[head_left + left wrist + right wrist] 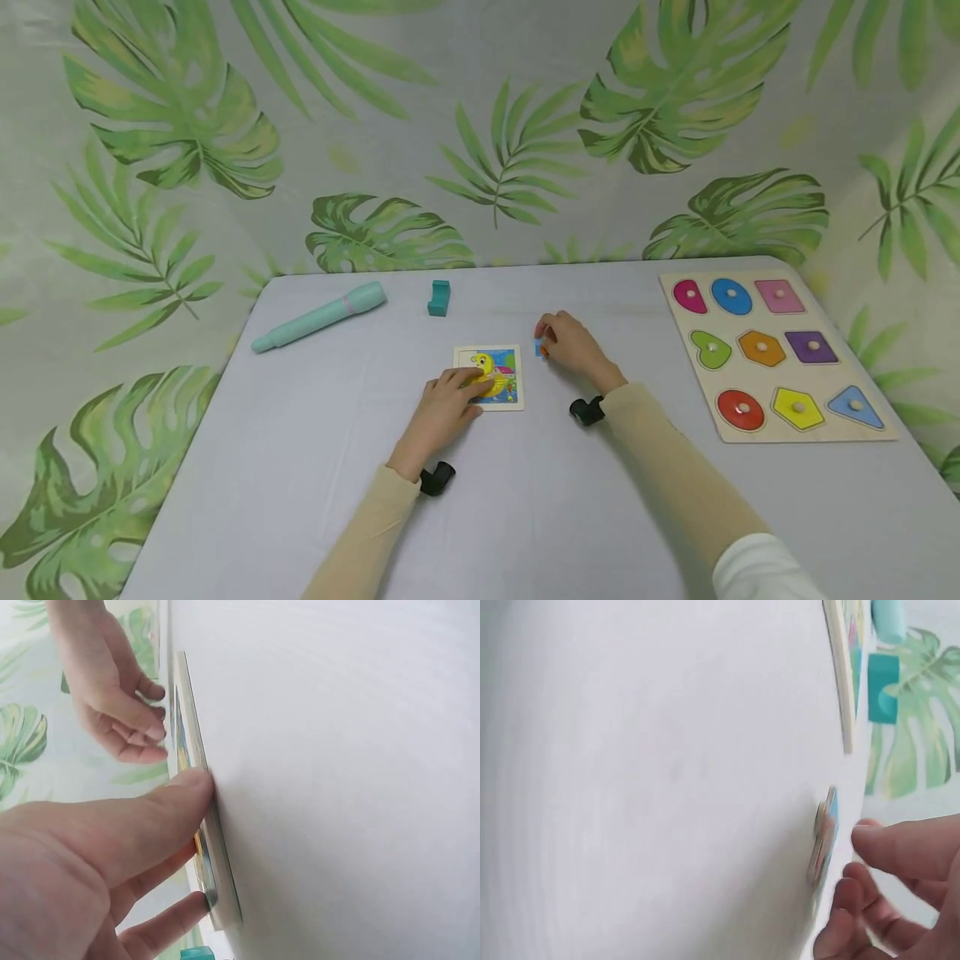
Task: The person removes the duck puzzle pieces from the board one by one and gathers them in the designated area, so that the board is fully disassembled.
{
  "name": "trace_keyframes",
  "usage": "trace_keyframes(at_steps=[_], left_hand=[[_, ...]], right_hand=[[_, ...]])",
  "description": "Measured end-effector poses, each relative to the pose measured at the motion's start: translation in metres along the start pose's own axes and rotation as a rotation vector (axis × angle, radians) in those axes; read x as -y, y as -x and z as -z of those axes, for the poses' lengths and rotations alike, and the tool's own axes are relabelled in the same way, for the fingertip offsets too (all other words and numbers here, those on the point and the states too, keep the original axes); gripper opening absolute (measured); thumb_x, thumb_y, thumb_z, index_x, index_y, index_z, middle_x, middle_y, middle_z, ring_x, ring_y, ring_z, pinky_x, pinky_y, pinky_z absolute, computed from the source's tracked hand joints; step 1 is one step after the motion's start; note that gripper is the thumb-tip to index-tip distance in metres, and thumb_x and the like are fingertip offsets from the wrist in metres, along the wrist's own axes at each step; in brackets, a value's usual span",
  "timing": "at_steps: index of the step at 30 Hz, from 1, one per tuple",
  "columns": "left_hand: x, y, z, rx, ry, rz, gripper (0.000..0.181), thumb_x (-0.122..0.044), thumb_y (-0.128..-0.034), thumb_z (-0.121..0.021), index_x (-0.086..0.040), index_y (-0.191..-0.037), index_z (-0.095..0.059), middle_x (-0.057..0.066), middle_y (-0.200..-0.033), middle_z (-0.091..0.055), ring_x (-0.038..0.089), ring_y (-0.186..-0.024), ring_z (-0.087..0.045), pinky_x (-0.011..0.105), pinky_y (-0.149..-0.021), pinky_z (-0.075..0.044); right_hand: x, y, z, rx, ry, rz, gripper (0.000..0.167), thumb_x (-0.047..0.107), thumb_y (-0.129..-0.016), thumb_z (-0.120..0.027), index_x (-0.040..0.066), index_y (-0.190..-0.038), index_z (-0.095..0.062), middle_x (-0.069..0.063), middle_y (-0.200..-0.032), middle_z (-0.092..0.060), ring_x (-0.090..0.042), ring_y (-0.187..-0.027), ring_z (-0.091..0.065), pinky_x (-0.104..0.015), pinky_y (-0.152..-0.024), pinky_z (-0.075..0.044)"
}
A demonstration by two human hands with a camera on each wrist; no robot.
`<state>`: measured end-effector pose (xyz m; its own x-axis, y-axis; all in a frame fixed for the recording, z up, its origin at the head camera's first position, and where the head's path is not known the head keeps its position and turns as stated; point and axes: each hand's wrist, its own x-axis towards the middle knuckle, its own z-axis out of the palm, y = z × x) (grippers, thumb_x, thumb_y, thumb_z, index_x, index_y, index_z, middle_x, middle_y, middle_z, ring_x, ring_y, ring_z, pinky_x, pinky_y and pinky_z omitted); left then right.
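A small square puzzle board [486,347] with a yellow duck picture lies flat on the table. My left hand [441,408] rests on its left part, fingers spread; in the left wrist view the thumb of this hand [105,859] touches the edge of the board [193,724]. Just right of the board are small blue and orange pieces [538,348], partly covered by my right hand [573,346]. The right wrist view shows these thin pieces [825,840] overlapping on the table, with a gap between them and the loosely bent fingers of my right hand [900,892].
At the right stands out a wooden board [731,358] with several coloured knobbed shapes, lying flat. A mint-green tube-shaped object [318,321] lies at the back left, and a small teal block [438,298] is behind the duck board. A leaf-patterned cloth [525,208] hangs behind the table.
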<state>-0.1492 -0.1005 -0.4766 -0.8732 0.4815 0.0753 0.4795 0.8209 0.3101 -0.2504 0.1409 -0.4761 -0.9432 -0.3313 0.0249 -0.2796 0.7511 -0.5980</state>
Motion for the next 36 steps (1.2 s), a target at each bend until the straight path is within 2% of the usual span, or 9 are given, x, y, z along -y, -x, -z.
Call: trace_keyframes(at_steps=[3, 8, 12, 16, 21, 26, 31, 33, 36], left_hand=[[-0.001, -0.001, 0.0, -0.019, -0.004, -0.015, 0.042, -0.019, -0.0899, -0.068, -0.015, -0.131, -0.061, 0.007, -0.137, -0.051, 0.029, -0.123, -0.044, 0.049, -0.094, -0.041], [-0.004, -0.002, 0.001, -0.041, 0.018, -0.039, 0.04, -0.013, -0.0885, -0.069, -0.009, -0.128, -0.062, 0.011, -0.134, -0.053, 0.032, -0.122, -0.048, 0.044, -0.098, -0.042], [-0.004, -0.002, 0.002, -0.039, 0.032, -0.039, 0.039, -0.01, -0.0884, -0.069, -0.008, -0.127, -0.063, 0.013, -0.134, -0.053, 0.034, -0.125, -0.047, 0.045, -0.099, -0.041], [-0.004, -0.002, 0.003, -0.06, 0.034, -0.045, 0.037, -0.009, -0.0875, -0.07, -0.007, -0.124, -0.065, 0.014, -0.132, -0.055, 0.034, -0.122, -0.05, 0.044, -0.097, -0.044], [-0.004, -0.002, 0.002, -0.073, 0.052, -0.037, 0.036, -0.007, -0.0863, -0.071, -0.007, -0.122, -0.066, 0.013, -0.128, -0.057, 0.031, -0.114, -0.056, 0.041, -0.093, -0.047], [-0.005, -0.002, 0.001, -0.069, 0.065, -0.026, 0.037, -0.006, -0.0858, -0.071, -0.007, -0.123, -0.066, 0.012, -0.127, -0.056, 0.031, -0.113, -0.056, 0.041, -0.093, -0.047], [-0.005, -0.002, 0.001, -0.072, 0.086, -0.022, 0.037, -0.005, -0.0855, -0.071, -0.006, -0.122, -0.066, 0.013, -0.127, -0.056, 0.031, -0.114, -0.055, 0.043, -0.093, -0.046], [-0.005, -0.001, 0.001, -0.075, 0.081, -0.023, 0.037, -0.004, -0.0852, -0.071, -0.006, -0.122, -0.066, 0.013, -0.127, -0.057, 0.032, -0.113, -0.055, 0.043, -0.093, -0.046], [-0.005, -0.002, 0.001, -0.078, 0.072, -0.028, 0.037, -0.005, -0.085, -0.071, -0.005, -0.122, -0.066, 0.014, -0.127, -0.057, 0.032, -0.114, -0.055, 0.043, -0.094, -0.046]], right_hand=[[0.008, -0.002, -0.006, 0.013, -0.081, 0.057, 0.017, -0.004, -0.086, -0.057, 0.004, -0.099, -0.065, -0.01, -0.094, -0.056, -0.025, -0.083, -0.052, -0.037, -0.075, -0.045], [0.028, -0.005, -0.019, 0.158, -0.188, 0.144, 0.023, -0.003, -0.086, -0.061, 0.004, -0.108, -0.066, -0.008, -0.102, -0.059, -0.024, -0.09, -0.053, -0.036, -0.08, -0.046], [0.042, -0.012, -0.027, 0.245, -0.117, 0.156, 0.03, -0.001, -0.085, -0.064, 0.008, -0.113, -0.067, -0.008, -0.105, -0.054, -0.023, -0.092, -0.051, -0.036, -0.084, -0.045], [0.055, -0.019, -0.03, 0.314, -0.019, 0.133, 0.039, -0.002, -0.081, -0.065, 0.015, -0.116, -0.067, -0.009, -0.108, -0.049, -0.024, -0.095, -0.048, -0.039, -0.087, -0.044], [0.065, -0.024, -0.028, 0.374, 0.008, 0.088, 0.043, -0.006, -0.076, -0.064, 0.016, -0.113, -0.066, -0.01, -0.109, -0.046, -0.026, -0.096, -0.046, -0.04, -0.088, -0.043], [0.068, -0.024, -0.028, 0.369, -0.051, 0.073, 0.042, -0.013, -0.073, -0.06, 0.011, -0.107, -0.066, -0.011, -0.109, -0.045, -0.026, -0.094, -0.045, -0.038, -0.087, -0.042], [0.067, -0.021, -0.03, 0.323, -0.096, 0.092, 0.045, -0.016, -0.069, -0.06, 0.011, -0.106, -0.064, -0.011, -0.107, -0.049, -0.027, -0.096, -0.045, -0.039, -0.086, -0.04], [0.066, -0.019, -0.032, 0.285, -0.109, 0.097, 0.045, -0.015, -0.07, -0.059, 0.009, -0.109, -0.063, -0.011, -0.105, -0.052, -0.026, -0.094, -0.047, -0.038, -0.084, -0.041], [0.064, -0.016, -0.035, 0.223, -0.131, 0.076, 0.036, -0.011, -0.078, -0.06, 0.005, -0.111, -0.062, -0.01, -0.101, -0.054, -0.024, -0.088, -0.049, -0.033, -0.079, -0.044]])
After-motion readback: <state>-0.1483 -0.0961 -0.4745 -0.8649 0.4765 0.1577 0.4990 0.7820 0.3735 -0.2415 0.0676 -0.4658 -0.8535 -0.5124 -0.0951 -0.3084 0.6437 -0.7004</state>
